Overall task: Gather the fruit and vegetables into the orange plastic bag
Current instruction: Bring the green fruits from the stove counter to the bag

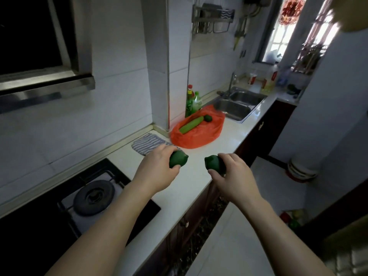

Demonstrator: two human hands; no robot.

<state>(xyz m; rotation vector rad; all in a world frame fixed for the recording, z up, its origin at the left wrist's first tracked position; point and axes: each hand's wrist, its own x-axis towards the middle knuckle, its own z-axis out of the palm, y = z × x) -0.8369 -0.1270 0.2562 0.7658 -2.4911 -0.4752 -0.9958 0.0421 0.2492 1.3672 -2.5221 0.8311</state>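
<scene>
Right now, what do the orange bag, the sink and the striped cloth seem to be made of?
Orange bag: thin plastic film, slightly glossy; it crumples into sharp wrinkles. Sink: probably stainless steel; grey with bright reflections. Striped cloth: soft textile, matte; it lies limp and flat, weave too small to tell.

Cannot see the near side of the left green fruit (179,160), covered by the fingers (167,150) of the left hand (157,170); likewise the right green fruit (212,163) under the right hand (236,176). Cannot see one corner of the striped cloth (147,143), behind the left hand. Cannot name the small dark fruit (208,118) in the orange bag (197,137): too small. Cannot see the bases of the bottles (194,100) behind that bag. Cannot follow either forearm (119,216) past the bottom edge.
</scene>
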